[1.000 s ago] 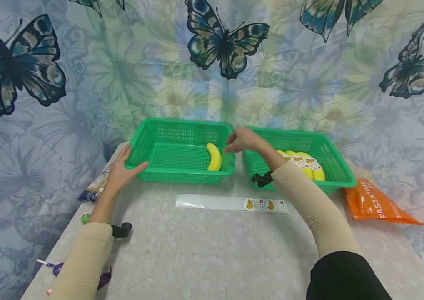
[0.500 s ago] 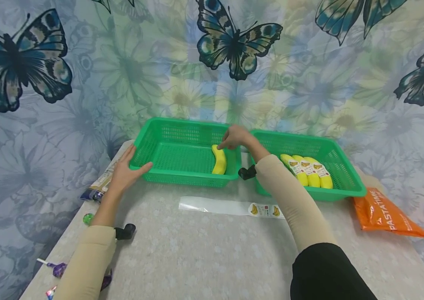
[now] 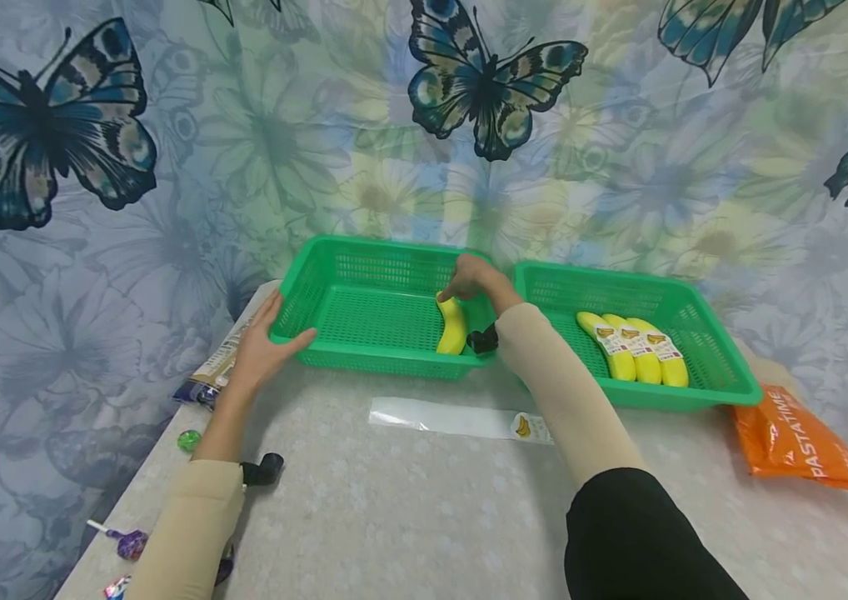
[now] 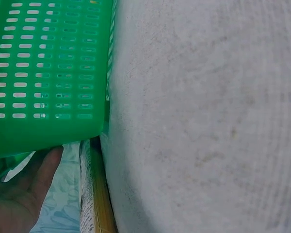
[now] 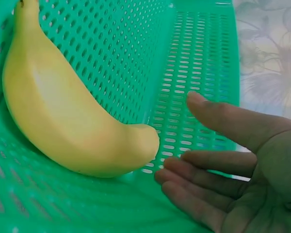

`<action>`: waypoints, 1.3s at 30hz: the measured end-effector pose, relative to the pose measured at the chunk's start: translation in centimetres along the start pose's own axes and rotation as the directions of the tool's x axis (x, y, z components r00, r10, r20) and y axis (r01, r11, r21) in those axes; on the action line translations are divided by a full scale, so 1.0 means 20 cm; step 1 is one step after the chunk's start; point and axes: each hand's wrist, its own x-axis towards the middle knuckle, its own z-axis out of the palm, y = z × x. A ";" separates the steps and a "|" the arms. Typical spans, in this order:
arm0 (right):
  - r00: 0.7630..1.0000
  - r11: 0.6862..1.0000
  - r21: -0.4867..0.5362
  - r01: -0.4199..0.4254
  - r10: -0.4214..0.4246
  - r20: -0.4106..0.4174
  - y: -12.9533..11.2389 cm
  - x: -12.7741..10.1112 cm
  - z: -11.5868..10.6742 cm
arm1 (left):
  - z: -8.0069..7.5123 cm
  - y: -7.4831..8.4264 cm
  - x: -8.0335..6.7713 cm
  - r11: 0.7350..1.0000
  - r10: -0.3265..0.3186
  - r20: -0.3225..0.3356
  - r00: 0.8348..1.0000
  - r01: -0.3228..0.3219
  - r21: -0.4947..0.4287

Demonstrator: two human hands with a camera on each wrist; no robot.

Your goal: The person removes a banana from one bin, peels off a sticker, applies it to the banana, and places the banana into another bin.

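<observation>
A single yellow banana [image 3: 452,327] lies against the right end of the left green basket [image 3: 379,360]. My right hand [image 3: 471,277] reaches over that basket's right end, beside the banana's far tip. In the right wrist view, the thumb and fingers of this hand [image 5: 233,165] are spread apart, with a small gap between them and the banana [image 5: 72,111]. My left hand [image 3: 259,354] rests at the basket's left end, thumb spread along the front rim. The left wrist view has its fingers [image 4: 46,174] reaching up to the basket's rim [image 4: 43,141].
On the right, another green basket [image 3: 664,398] holds several bananas [image 3: 637,352] with labels. A strip of banana stickers [image 3: 446,418] lies in front. An orange pasta bag [image 3: 806,442] is at far right; a packet [image 3: 217,367], green candy [image 3: 187,441] and lollipop [image 3: 130,544] line the left side.
My right hand has moved from above the left basket's right rim to the far tip of the banana inside. My left hand stays at the basket's left end. The head view has shifted slightly.
</observation>
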 end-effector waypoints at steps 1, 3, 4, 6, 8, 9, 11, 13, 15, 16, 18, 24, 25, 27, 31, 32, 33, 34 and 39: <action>1.000 1.000 -0.013 -0.016 0.017 0.005 0.00 0.01 0.00 | 0.00 0.00 0.00 1.000 0.005 -0.003 1.000 -0.005 0.001; 0.999 0.998 -0.033 -0.048 0.049 0.009 -0.01 0.02 0.01 | 0.01 -0.01 0.00 1.000 0.012 -0.010 1.000 -0.012 0.004; 0.998 0.997 -0.029 -0.067 0.067 0.012 -0.01 0.03 0.02 | 0.01 -0.01 0.00 1.000 0.015 -0.012 1.000 -0.015 0.004; 0.995 0.996 -0.019 -0.092 0.092 0.023 -0.02 0.03 0.03 | 0.01 -0.01 0.00 1.000 0.020 -0.017 1.000 -0.020 0.006; 0.994 0.995 -0.013 -0.102 0.102 0.030 -0.03 0.04 0.05 | 0.01 -0.01 0.00 1.000 0.022 -0.020 1.000 -0.022 0.004; 0.994 0.994 -0.008 -0.107 0.107 0.033 -0.03 0.04 0.05 | 0.01 0.00 0.00 1.000 0.021 -0.019 1.000 -0.021 0.003; 0.994 0.994 -0.027 -0.102 0.103 0.035 -0.03 0.05 0.07 | 0.02 0.00 0.00 1.000 0.021 -0.017 1.000 -0.021 0.000; 0.995 0.994 -0.050 -0.095 0.096 0.020 -0.02 0.06 0.10 | 0.02 0.00 0.00 1.000 0.019 -0.014 1.000 -0.019 -0.007; 0.996 0.994 -0.057 -0.091 0.092 0.010 -0.01 0.07 0.12 | 0.02 0.01 -0.01 1.000 0.017 -0.011 1.000 -0.017 -0.013; 0.996 0.994 -0.059 -0.089 0.090 0.006 -0.01 0.08 0.13 | 0.03 0.01 -0.01 1.000 0.017 -0.011 1.000 -0.017 -0.015; 0.996 0.995 -0.057 -0.086 0.086 -0.002 -0.01 0.09 0.14 | 0.02 0.01 -0.02 1.000 0.014 -0.014 1.000 -0.014 -0.019; 0.997 0.996 -0.051 -0.075 0.074 -0.029 -0.01 0.12 0.15 | 0.01 0.00 -0.01 1.000 0.002 -0.029 1.000 -0.003 -0.020; 0.997 0.996 -0.059 -0.071 0.069 -0.038 -0.01 0.12 0.14 | 0.01 0.00 -0.01 1.000 0.001 -0.031 1.000 -0.001 -0.023; 0.997 0.995 -0.076 -0.066 0.063 -0.051 -0.01 0.11 0.14 | 0.01 0.00 -0.01 1.000 -0.002 -0.034 0.999 0.001 -0.028; 0.997 0.992 -0.105 -0.065 0.061 -0.044 -0.02 0.11 0.14 | 0.01 0.00 -0.01 0.999 -0.006 -0.041 0.999 0.004 -0.031; 0.997 0.992 -0.101 -0.069 0.066 -0.038 -0.02 0.11 0.14 | 0.01 0.00 -0.01 0.999 -0.007 -0.041 0.999 0.006 -0.031; 0.997 0.993 -0.094 -0.073 0.071 -0.032 -0.02 0.11 0.14 | 0.01 0.00 -0.01 1.000 -0.008 -0.041 0.999 0.007 -0.030; 0.997 0.993 -0.087 -0.079 0.077 -0.025 -0.02 0.11 0.14 | 0.01 0.00 -0.01 1.000 -0.010 -0.041 0.999 0.009 -0.028; 0.994 0.994 -0.039 -0.106 0.106 -0.008 -0.02 0.12 0.14 | 0.01 0.00 -0.01 1.000 -0.013 -0.034 0.999 0.012 -0.022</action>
